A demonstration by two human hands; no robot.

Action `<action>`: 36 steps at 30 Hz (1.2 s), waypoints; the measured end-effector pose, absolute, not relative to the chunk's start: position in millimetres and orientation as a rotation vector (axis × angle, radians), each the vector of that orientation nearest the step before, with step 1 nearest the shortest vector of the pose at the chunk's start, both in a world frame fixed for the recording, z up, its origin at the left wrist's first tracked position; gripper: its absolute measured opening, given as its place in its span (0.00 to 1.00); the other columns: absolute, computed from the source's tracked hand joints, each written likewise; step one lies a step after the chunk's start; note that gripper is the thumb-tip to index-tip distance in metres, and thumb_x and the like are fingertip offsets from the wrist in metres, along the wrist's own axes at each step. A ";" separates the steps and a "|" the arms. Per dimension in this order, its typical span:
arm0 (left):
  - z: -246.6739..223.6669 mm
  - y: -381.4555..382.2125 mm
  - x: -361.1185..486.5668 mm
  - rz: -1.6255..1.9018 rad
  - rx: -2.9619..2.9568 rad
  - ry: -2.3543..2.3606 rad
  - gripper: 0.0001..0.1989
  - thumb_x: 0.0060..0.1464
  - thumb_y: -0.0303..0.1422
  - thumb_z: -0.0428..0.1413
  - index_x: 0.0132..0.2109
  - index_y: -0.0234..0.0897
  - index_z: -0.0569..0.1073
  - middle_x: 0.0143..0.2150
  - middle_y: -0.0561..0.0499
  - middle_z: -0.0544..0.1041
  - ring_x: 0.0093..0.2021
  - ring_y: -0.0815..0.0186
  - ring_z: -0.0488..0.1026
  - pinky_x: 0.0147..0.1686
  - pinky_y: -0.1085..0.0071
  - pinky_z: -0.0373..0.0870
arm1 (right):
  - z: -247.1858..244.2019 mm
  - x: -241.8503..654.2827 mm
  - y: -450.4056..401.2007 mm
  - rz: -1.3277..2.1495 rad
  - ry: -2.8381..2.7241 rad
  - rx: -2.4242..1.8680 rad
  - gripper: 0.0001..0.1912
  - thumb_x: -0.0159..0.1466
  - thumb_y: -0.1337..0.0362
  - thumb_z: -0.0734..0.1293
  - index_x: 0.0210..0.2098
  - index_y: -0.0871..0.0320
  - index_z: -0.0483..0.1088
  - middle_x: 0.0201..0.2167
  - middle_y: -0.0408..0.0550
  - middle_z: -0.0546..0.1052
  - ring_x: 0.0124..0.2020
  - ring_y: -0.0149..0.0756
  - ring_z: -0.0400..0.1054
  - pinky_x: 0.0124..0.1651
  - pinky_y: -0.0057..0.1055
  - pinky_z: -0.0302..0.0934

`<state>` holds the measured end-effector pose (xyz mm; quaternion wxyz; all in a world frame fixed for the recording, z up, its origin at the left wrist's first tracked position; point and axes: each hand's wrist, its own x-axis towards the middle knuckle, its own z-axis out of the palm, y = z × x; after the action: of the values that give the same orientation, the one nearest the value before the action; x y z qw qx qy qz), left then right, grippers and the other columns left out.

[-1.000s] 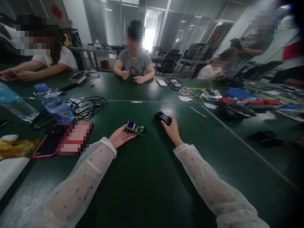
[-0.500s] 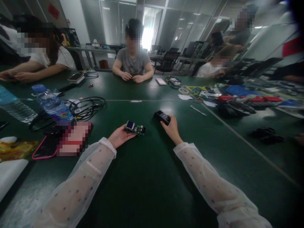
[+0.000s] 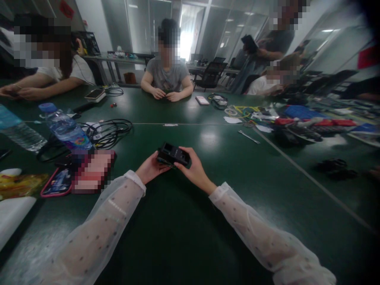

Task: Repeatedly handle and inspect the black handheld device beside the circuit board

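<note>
The black plastic cover (image 3: 175,152) lies over the small green circuit board (image 3: 166,161), of which only a strip of the lower edge shows. My left hand (image 3: 152,168) grips the board from the left, its fingers running beneath. On the other side my right hand (image 3: 194,168) holds the cover at its right end, with the thumb in front and fingers behind. Both pieces are held above the dark green table (image 3: 178,237). The board's small screen is hidden under the cover.
Left are two water bottles (image 3: 67,128), a coil of black cable (image 3: 115,132), a pink-edged phone (image 3: 57,181) and a white object (image 3: 14,215). A wrench (image 3: 248,137) and tangled cables (image 3: 252,113) lie to the right. People sit across the table.
My right hand has moved left with the black cover, bringing it from beside the board to on top of it. My left hand has stayed almost in place.
</note>
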<state>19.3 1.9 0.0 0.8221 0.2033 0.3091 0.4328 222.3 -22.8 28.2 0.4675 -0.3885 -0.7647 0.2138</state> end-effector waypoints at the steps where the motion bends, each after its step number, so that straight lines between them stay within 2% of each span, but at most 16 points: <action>1: -0.9 2.1 18.9 0.923 0.430 0.656 0.19 0.65 0.39 0.47 0.57 0.34 0.66 0.43 0.41 0.77 0.42 0.56 0.77 0.50 0.56 0.68 | 28.6 219.9 -25.4 0.535 -1.899 -0.936 0.25 0.61 0.60 0.68 0.56 0.51 0.60 0.51 0.52 0.68 0.53 0.44 0.64 0.56 0.45 0.60; 7: -0.8 2.0 18.6 0.918 0.436 0.634 0.20 0.63 0.45 0.49 0.51 0.35 0.71 0.43 0.40 0.76 0.44 0.56 0.75 0.50 0.57 0.69 | 20.5 223.9 -22.5 0.543 -1.902 -0.970 0.25 0.60 0.60 0.69 0.55 0.51 0.60 0.51 0.52 0.68 0.54 0.46 0.64 0.57 0.48 0.60; 12: 7.0 -2.4 21.3 0.903 0.476 0.661 0.27 0.59 0.53 0.49 0.50 0.32 0.72 0.48 0.37 0.75 0.49 0.54 0.74 0.50 0.59 0.70 | 9.6 223.6 -20.9 0.608 -1.959 -0.981 0.26 0.59 0.62 0.69 0.55 0.52 0.60 0.50 0.52 0.68 0.52 0.46 0.65 0.55 0.48 0.61; 14: 9.6 -4.6 22.9 0.916 0.500 0.689 0.22 0.59 0.46 0.54 0.51 0.31 0.71 0.49 0.37 0.75 0.49 0.55 0.73 0.50 0.60 0.70 | 7.8 222.2 -22.2 0.607 -1.997 -0.979 0.26 0.59 0.63 0.70 0.55 0.51 0.60 0.50 0.52 0.68 0.51 0.46 0.65 0.54 0.48 0.62; 16: 10.9 -6.5 24.1 0.940 0.527 0.710 0.17 0.58 0.35 0.58 0.52 0.32 0.70 0.48 0.38 0.76 0.49 0.57 0.74 0.50 0.60 0.70 | 7.4 221.4 -23.4 0.598 -2.011 -0.976 0.26 0.59 0.63 0.70 0.55 0.51 0.60 0.50 0.52 0.68 0.51 0.46 0.65 0.54 0.49 0.62; 18: 10.9 -7.5 24.9 0.961 0.546 0.720 0.17 0.56 0.28 0.59 0.53 0.33 0.70 0.46 0.40 0.76 0.47 0.58 0.75 0.49 0.61 0.71 | 7.2 221.2 -23.8 0.604 -2.000 -0.973 0.27 0.59 0.63 0.70 0.56 0.50 0.60 0.50 0.52 0.68 0.52 0.46 0.65 0.55 0.50 0.61; 26: 9.5 -6.7 26.9 1.009 0.574 0.716 0.16 0.57 0.29 0.59 0.52 0.34 0.70 0.48 0.40 0.75 0.46 0.58 0.75 0.45 0.63 0.73 | 6.4 223.0 -19.3 0.917 -1.875 -0.951 0.29 0.57 0.57 0.72 0.56 0.50 0.61 0.53 0.50 0.68 0.54 0.44 0.65 0.57 0.47 0.60; 31: 7.0 -6.2 26.6 1.009 0.563 0.732 0.15 0.57 0.31 0.60 0.51 0.36 0.71 0.47 0.41 0.75 0.46 0.59 0.75 0.47 0.62 0.72 | 7.0 227.9 -13.7 1.255 -1.629 -1.006 0.24 0.63 0.52 0.65 0.56 0.50 0.61 0.45 0.48 0.74 0.47 0.40 0.71 0.52 0.44 0.65; 36: 2.6 -4.5 24.9 1.008 0.585 0.715 0.17 0.56 0.33 0.61 0.52 0.37 0.71 0.48 0.42 0.75 0.47 0.59 0.75 0.49 0.61 0.72 | 6.9 232.2 -10.3 1.404 -1.474 -0.999 0.22 0.60 0.54 0.68 0.52 0.51 0.65 0.44 0.47 0.75 0.47 0.39 0.71 0.51 0.42 0.66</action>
<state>24.9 -4.5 2.6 0.7753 0.2701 0.3301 0.4658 232.2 -10.3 6.9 0.4234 -0.3992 -0.5889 0.5609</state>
